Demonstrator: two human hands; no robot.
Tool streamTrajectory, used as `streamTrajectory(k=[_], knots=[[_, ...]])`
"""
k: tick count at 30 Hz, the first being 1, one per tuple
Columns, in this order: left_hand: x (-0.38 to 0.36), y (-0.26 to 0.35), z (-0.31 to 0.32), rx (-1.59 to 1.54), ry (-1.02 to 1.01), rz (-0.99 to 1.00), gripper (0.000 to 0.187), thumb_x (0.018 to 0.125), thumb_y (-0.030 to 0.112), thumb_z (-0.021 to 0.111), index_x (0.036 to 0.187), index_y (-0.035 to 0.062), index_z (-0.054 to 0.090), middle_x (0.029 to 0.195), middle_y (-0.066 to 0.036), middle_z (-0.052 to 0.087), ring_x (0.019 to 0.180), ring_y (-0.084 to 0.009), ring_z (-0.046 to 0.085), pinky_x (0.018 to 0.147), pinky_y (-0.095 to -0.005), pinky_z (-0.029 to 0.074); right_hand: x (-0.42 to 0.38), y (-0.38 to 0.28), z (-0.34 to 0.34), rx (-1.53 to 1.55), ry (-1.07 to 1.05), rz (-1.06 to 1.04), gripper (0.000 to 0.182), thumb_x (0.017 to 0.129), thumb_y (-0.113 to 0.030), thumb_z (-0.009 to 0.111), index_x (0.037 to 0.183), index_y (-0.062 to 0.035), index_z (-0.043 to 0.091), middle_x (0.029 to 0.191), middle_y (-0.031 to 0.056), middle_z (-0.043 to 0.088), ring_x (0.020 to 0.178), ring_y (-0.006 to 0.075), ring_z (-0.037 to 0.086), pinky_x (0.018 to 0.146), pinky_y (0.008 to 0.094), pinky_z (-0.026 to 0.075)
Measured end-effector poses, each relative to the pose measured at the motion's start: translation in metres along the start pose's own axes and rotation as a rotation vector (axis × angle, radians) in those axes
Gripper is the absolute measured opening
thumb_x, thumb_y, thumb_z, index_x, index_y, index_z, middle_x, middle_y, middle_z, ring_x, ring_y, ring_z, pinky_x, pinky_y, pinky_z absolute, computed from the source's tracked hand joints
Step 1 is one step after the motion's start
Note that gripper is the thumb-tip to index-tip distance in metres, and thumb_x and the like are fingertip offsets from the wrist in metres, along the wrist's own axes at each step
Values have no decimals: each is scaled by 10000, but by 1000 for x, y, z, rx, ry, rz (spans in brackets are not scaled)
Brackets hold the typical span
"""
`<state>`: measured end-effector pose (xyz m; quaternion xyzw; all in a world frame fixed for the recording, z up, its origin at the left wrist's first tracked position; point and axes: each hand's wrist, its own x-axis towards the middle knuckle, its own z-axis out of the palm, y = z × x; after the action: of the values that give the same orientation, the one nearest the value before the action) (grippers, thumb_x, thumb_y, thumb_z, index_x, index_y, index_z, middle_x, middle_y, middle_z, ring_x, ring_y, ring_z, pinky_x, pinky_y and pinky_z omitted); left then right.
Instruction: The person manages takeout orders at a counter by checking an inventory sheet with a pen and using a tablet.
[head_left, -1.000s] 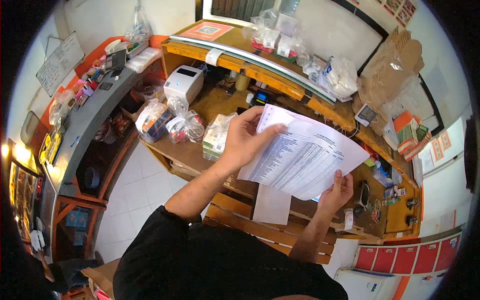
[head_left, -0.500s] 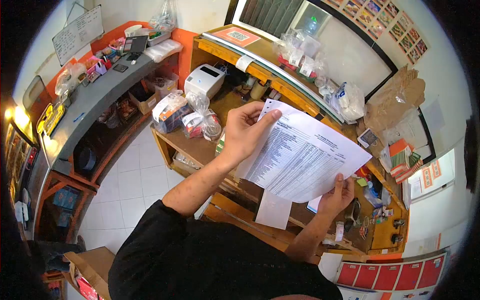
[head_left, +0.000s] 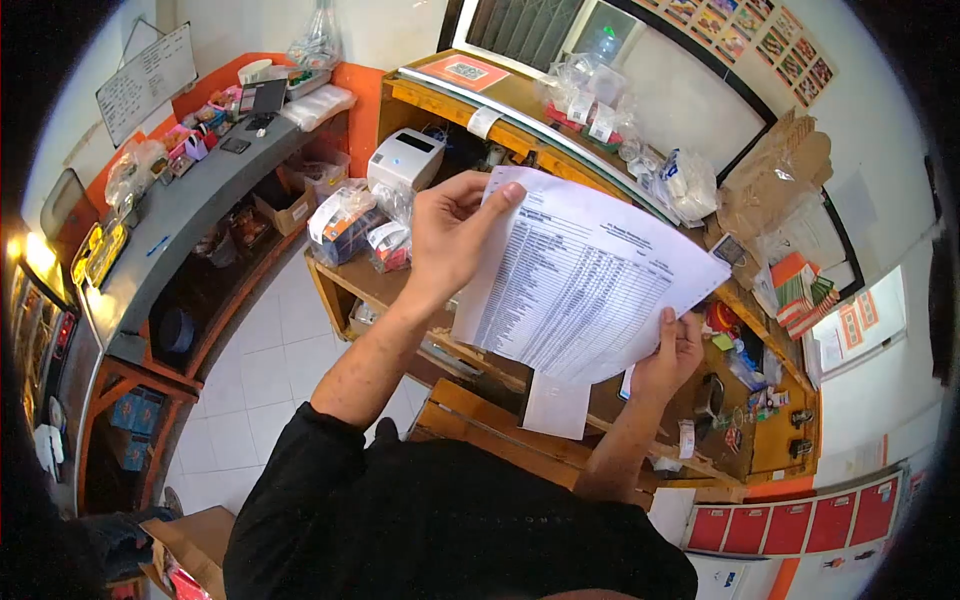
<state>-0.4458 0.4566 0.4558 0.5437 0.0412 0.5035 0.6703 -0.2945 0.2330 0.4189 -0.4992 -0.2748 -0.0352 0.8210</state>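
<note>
A white printed sheet of paper (head_left: pixel 585 275), covered in rows of small text like a list or table, is held up in front of me over the wooden desk. My left hand (head_left: pixel 455 235) pinches its upper left edge, thumb on the printed side. Lower down, my right hand (head_left: pixel 668 360) grips the right part of the bottom edge, thumb in front. The sheet bows slightly between them. Below it, another white paper (head_left: pixel 556 405) hangs at the desk's front edge, and part of a phone-like object (head_left: pixel 627 383) shows near my right hand.
A white label printer (head_left: pixel 405 158) and plastic-wrapped parcels (head_left: pixel 345 222) stand on the wooden desk (head_left: pixel 375 285). A curved grey counter (head_left: pixel 215 185) runs along the left. An open cardboard box (head_left: pixel 195 545) sits at lower left, beside another person's leg (head_left: pixel 115 540).
The sheet and both my hands have shifted left and somewhat up in view, and the sheet is bowed a little more. Both hands keep their hold. The view has also moved slightly.
</note>
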Motion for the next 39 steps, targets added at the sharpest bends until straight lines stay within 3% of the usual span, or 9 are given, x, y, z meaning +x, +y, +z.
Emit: streamTrajectory(k=[4, 6, 8, 10, 16, 19, 22, 25, 39], knots=[[-2, 11, -8, 170, -60, 172, 243, 853, 104, 676, 1026, -58, 618, 866, -81, 671, 775, -88, 619, 657, -209, 492, 0, -4, 13, -46, 27, -37, 161, 861, -36, 628, 983, 63, 593, 935, 127, 666, 819, 138, 609, 764, 254, 466], [-7, 10, -14, 5, -281, 27, 352, 825, 138, 711, 1101, -47, 593, 903, -88, 669, 788, -93, 619, 673, -230, 502, 10, -11, 21, -29, 80, -40, 174, 863, -43, 628, 992, 68, 590, 939, 127, 665, 824, 138, 608, 768, 253, 464], [-14, -1, -29, 178, -379, -43, 363, 825, 198, 715, 1071, -51, 617, 871, -85, 673, 772, -101, 621, 673, -244, 502, 19, -16, 25, -30, 105, -79, 208, 872, -67, 626, 1017, 77, 585, 954, 122, 659, 843, 135, 602, 768, 244, 458], [-21, -3, -39, 310, -464, -296, 333, 858, 230, 677, 1005, -66, 641, 828, -77, 675, 761, -103, 620, 665, -238, 492, 28, -22, 28, -69, 101, -76, 211, 877, -80, 624, 1014, 75, 585, 962, 121, 656, 853, 132, 597, 776, 240, 451], [-26, 23, -29, 340, -218, -63, 311, 901, 235, 625, 974, -66, 655, 781, -62, 672, 653, -73, 576, 573, -233, 450, 45, -24, 26, -110, -52, -92, 238, 900, -151, 618, 1016, 56, 599, 949, 84, 657, 839, 107, 583, 792, 229, 431], [-21, 35, -29, 349, -91, 60, 292, 904, 219, 621, 970, -63, 656, 763, -76, 669, 660, -71, 576, 570, -221, 440, 37, -25, 39, -243, -283, -32, 245, 920, -165, 592, 1028, 54, 612, 943, 68, 656, 833, 94, 578, 782, 232, 434], [-18, 46, -29, 376, -53, 129, 289, 905, 217, 620, 957, -65, 659, 751, -73, 667, 656, -67, 572, 560, -222, 437, 22, -33, 65, -148, -208, 4, 253, 943, -167, 554, 1035, 58, 622, 959, 70, 655, 841, 88, 569, 784, 237, 433], [-14, 49, -33, 443, -32, 191, 281, 904, 214, 621, 948, -60, 662, 714, -66, 660, 618, -56, 556, 521, -232, 427, 25, -40, 75, -219, -195, -143, 297, 961, -183, 522, 1072, 77, 611, 951, 78, 660, 827, 92, 568, 767, 230, 433], [-13, 77, -47, 450, 12, 383, 300, 909, 238, 613, 944, -56, 656, 670, -76, 654, 570, -62, 565, 478, -224, 418, 45, -61, 108, -212, -291, -297, 327, 970, -197, 510, 1124, 81, 586, 1002, 93, 648, 877, 99, 566, 791, 224, 435]])
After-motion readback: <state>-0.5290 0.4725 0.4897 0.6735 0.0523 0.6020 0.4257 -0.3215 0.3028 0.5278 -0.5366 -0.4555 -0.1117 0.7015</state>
